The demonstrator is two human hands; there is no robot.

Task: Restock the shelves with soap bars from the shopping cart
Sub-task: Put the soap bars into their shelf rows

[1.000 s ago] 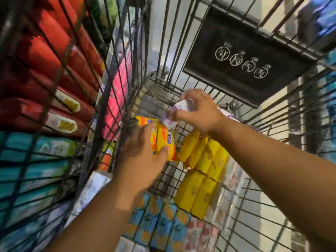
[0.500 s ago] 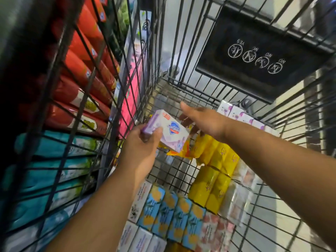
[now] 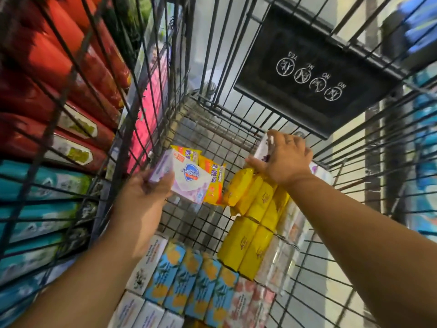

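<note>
Our left hand (image 3: 142, 197) grips a lilac soap box (image 3: 189, 178) over the middle of the cart (image 3: 208, 107). Our right hand (image 3: 283, 159) reaches farther, its fingers curled round a white box (image 3: 262, 147) by the right wall, whose long axis seems to point away from us.

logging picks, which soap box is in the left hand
The white-lilac box with the blue shield logo, gripped by the left hand over the orange packs.

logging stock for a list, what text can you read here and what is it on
"YES", "NO", "NO", "NO": upside down on the cart's black flap.
"Sulfur Soap": orange pack behind the white box.
White box in the left hand: shield logo, wording blurred.
White pack in the right hand: unreadable.
Other soaps, shelf goods: too blurred.
</note>
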